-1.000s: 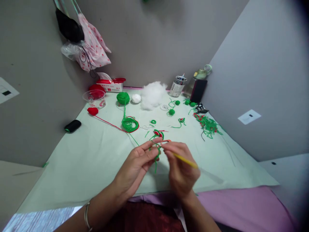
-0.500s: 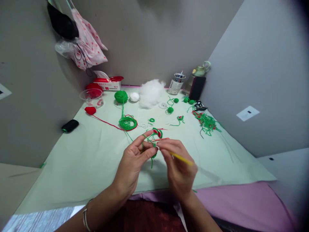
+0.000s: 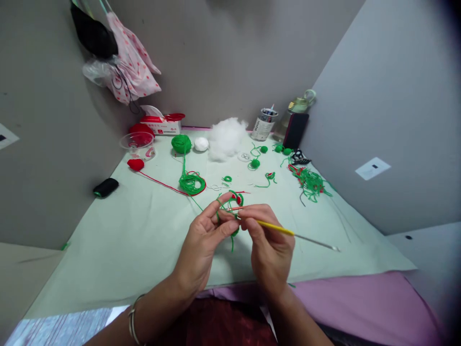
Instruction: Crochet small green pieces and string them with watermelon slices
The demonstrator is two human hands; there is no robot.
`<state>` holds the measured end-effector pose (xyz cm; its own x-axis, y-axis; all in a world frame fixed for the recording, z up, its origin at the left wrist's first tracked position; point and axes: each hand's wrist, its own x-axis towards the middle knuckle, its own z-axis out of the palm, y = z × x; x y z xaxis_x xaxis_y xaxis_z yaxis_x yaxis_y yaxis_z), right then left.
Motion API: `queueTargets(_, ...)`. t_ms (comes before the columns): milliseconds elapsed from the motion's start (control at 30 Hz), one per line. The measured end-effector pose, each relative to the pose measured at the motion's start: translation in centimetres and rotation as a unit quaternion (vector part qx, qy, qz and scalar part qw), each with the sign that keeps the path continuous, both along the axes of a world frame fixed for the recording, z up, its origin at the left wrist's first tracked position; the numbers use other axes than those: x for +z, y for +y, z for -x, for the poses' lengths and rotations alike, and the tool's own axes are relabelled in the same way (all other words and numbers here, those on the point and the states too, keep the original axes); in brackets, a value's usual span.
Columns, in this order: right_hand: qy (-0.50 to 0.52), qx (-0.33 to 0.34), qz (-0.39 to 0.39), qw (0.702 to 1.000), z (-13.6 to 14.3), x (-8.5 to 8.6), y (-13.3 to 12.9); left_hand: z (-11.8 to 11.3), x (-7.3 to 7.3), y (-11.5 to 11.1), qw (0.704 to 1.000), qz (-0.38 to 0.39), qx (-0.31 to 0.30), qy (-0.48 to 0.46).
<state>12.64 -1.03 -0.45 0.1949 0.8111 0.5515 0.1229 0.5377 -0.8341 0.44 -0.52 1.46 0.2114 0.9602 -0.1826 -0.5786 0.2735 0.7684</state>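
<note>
My left hand (image 3: 205, 238) pinches a small green crochet piece (image 3: 235, 232) between thumb and fingers, and green yarn runs over its raised index finger. A tail of yarn hangs below the piece. In my right hand (image 3: 271, 242) is a crochet hook (image 3: 275, 227) with a yellow grip; its metal shaft points to the lower right, and its other end meets the work at my left fingertips. Just behind the fingers lie red and green crocheted pieces (image 3: 239, 199) and an orange-red tool, partly hidden. A loose coil of green yarn (image 3: 192, 183) rests to the left.
At the back stand a green yarn ball (image 3: 181, 143), white stuffing (image 3: 226, 139), a pen cup (image 3: 264, 125), a bottle and a phone (image 3: 296, 130). Tangled scraps (image 3: 311, 184) lie right; a plastic tub (image 3: 137, 146) and black spool (image 3: 105, 188) lie left. Walls enclose the table.
The crochet hook has swung so that its long shaft now shows clearly toward the lower right; before it was blurred. Both hands have shifted slightly to the right.
</note>
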Motion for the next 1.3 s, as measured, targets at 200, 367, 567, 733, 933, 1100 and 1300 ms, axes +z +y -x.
queueTargets(200, 0.045, 0.032, 0.039, 0.998, -0.5, -0.3, 0.1, 0.4, 0.3, 0.1, 1.0, 0.02, -0.019, -0.01)
queueTargets(367, 0.033, 0.048, 0.046, 0.997, -0.6, -0.1, 0.1, 0.5, 0.0, 0.2, 0.999, 0.017, -0.034, -0.015)
queueTargets(567, 0.046, 0.066, 0.05, 0.996, -1.7, 0.1, 0.4, 2.0, 0.0, 1.0, 0.996, 0.039, -0.078, -0.028)
queueTargets(733, 0.069, 0.081, 0.039, 0.994, -1.3, 0.5, 0.0, 1.9, 0.3, 0.6, 1.0, 0.001, -0.028, 0.015)
queueTargets(933, -0.125, -0.072, -0.11, 0.983, -0.5, 0.0, -0.7, 0.8, 0.3, 0.0, 0.998, 0.019, -0.055, -0.015)
queueTargets(1100, 0.084, 0.048, -0.005, 0.995, -1.6, 1.2, -0.6, 1.5, 0.7, 0.4, 0.999, 0.009, -0.045, 0.01)
queueTargets(1300, 0.045, 0.078, 0.001, 0.996, -1.1, 1.9, -0.4, 1.1, 1.9, -0.3, 0.997, -0.048, -0.046, 0.04)
